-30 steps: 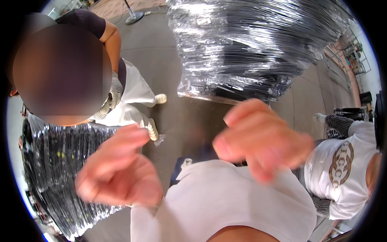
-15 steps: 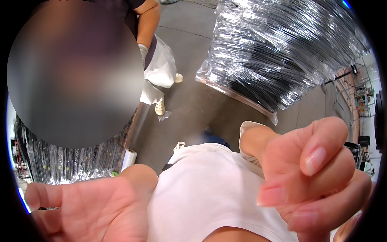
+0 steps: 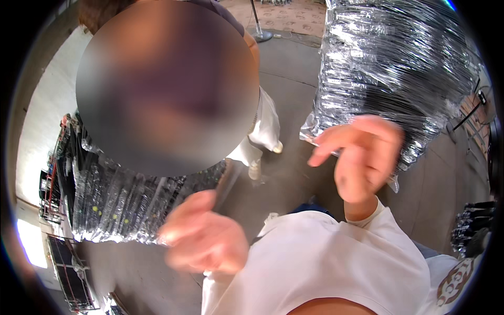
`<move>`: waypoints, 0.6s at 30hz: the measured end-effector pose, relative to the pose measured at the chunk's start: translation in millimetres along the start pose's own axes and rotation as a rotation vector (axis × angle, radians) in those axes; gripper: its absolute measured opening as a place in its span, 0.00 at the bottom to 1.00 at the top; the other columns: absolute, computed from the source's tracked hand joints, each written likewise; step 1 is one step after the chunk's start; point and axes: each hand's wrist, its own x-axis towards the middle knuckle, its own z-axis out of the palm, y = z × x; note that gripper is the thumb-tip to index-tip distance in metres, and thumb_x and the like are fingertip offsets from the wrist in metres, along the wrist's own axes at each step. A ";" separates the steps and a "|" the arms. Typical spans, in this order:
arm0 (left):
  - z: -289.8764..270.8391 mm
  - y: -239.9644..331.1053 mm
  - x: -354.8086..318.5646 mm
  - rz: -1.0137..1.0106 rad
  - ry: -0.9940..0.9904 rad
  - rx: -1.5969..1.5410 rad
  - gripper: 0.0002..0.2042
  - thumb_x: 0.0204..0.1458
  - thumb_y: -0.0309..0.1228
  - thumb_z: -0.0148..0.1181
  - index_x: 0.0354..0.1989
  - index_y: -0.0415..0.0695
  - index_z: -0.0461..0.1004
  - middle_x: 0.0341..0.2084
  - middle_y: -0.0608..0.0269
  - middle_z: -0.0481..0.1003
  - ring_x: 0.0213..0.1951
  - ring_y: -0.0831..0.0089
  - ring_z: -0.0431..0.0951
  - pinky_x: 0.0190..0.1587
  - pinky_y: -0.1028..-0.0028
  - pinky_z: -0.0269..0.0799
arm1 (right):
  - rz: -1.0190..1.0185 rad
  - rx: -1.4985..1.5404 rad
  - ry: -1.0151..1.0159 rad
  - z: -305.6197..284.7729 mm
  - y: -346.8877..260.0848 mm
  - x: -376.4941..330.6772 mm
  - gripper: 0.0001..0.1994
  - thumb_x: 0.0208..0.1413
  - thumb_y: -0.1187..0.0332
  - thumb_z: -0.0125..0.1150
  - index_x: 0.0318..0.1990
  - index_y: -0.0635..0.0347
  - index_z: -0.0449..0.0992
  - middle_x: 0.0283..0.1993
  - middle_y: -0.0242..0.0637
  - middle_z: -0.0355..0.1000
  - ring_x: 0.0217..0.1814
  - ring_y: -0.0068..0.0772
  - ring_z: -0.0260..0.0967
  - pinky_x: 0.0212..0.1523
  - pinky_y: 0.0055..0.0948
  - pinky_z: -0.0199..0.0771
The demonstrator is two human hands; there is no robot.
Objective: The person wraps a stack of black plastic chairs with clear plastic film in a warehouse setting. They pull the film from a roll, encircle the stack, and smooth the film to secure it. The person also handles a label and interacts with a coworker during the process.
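My left hand is raised in front of my white shirt, and its fingers are smeared by motion. Nothing can be made out in it. Higher and to the right hangs my right hand, its fingers apart and the nearest one stretched toward the left; it holds nothing. Behind the right hand stands a big stack of dark long pieces wrapped in clear film, and the hand looks apart from it. Beyond my left hand is a second film-wrapped stack.
Another person in white trousers stands ahead on the left, largely covered by a blurred disc. A round stand base sits on the grey floor farther off. Black racks line the left side; dark bundles stand at the right.
Both hands have moved farther from the camera and inward. The right hand's curled fingers have spread. My view has shifted left, so the person and both stacks appear farther right.
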 end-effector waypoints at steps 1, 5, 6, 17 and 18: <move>6.1 1.4 -7.4 -0.159 -0.176 0.041 0.09 0.44 0.22 0.52 0.36 0.43 0.71 0.34 0.56 0.69 0.35 0.57 0.74 0.36 0.66 0.73 | 0.154 0.035 0.009 1.1 9.4 -14.4 0.14 0.57 0.76 0.46 0.50 0.69 0.60 0.26 0.40 0.70 0.24 0.24 0.68 0.26 0.22 0.69; 18.8 -14.1 -70.2 -0.713 -0.466 -0.250 0.11 0.35 0.09 0.44 0.17 0.40 0.70 0.25 0.56 0.74 0.30 0.68 0.74 0.32 0.74 0.68 | 0.662 -0.053 -0.137 10.8 50.8 -75.3 0.15 0.57 0.70 0.51 0.51 0.59 0.62 0.28 0.33 0.69 0.24 0.19 0.69 0.25 0.18 0.69; 17.7 -18.6 -91.8 -0.801 -0.505 -0.338 0.12 0.35 0.08 0.42 0.16 0.39 0.68 0.22 0.58 0.74 0.27 0.71 0.73 0.32 0.75 0.68 | 0.823 -0.006 -0.207 13.1 51.7 -84.4 0.16 0.59 0.65 0.50 0.50 0.63 0.63 0.30 0.35 0.70 0.29 0.23 0.71 0.32 0.22 0.72; 71.8 -4.3 -121.1 -1.052 -0.546 -0.450 0.12 0.39 0.10 0.41 0.11 0.40 0.62 0.12 0.66 0.69 0.21 0.78 0.68 0.30 0.80 0.63 | 1.188 0.593 -0.083 -11.7 56.8 -122.3 0.21 0.59 0.54 0.43 0.44 0.68 0.68 0.37 0.43 0.70 0.39 0.26 0.67 0.41 0.20 0.67; 79.6 -4.1 -123.4 -1.036 -0.561 -0.458 0.12 0.39 0.10 0.41 0.11 0.40 0.62 0.12 0.66 0.69 0.21 0.78 0.68 0.30 0.79 0.63 | 1.184 0.611 -0.070 -18.2 55.2 -122.5 0.21 0.59 0.55 0.43 0.44 0.68 0.68 0.37 0.43 0.70 0.38 0.25 0.67 0.40 0.20 0.67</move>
